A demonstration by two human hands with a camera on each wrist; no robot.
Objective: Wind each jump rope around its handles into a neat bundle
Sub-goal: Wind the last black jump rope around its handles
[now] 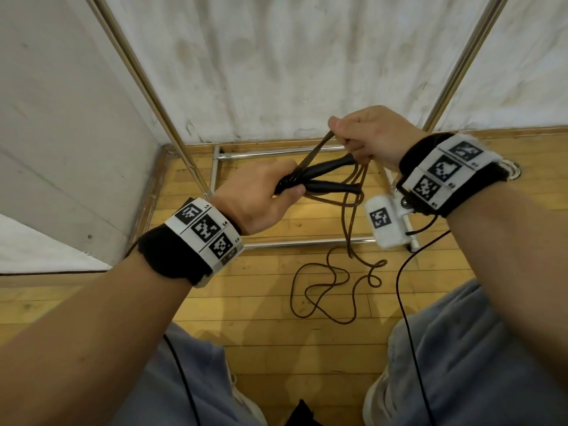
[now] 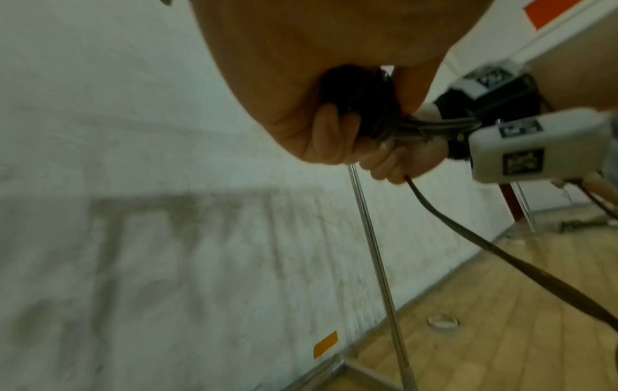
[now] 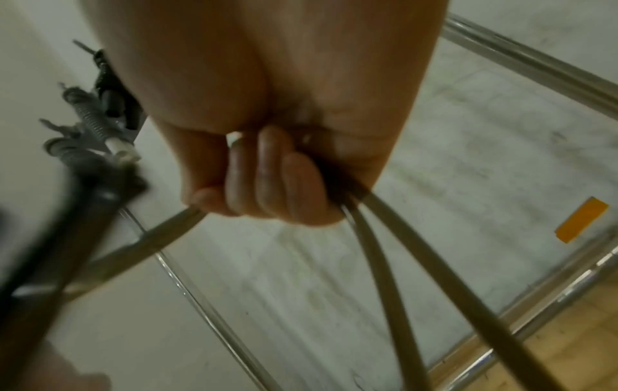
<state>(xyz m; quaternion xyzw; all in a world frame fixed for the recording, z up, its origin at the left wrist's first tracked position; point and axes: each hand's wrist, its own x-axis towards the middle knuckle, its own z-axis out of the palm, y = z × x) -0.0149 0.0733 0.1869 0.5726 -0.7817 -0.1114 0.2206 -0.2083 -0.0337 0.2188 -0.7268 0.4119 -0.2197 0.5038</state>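
Brown rope (image 1: 350, 222) and black handles (image 1: 325, 176) in both hands

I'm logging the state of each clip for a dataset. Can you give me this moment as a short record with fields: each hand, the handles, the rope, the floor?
left hand: grips the two black jump-rope handles together at one end
right hand: fingers curled round strands of the thin brown rope
handles: side by side, held in the air
rope: a few turns near the handles; most hangs loose
slack: tangled loops lie on the wooden floor
bundle: not yet finished
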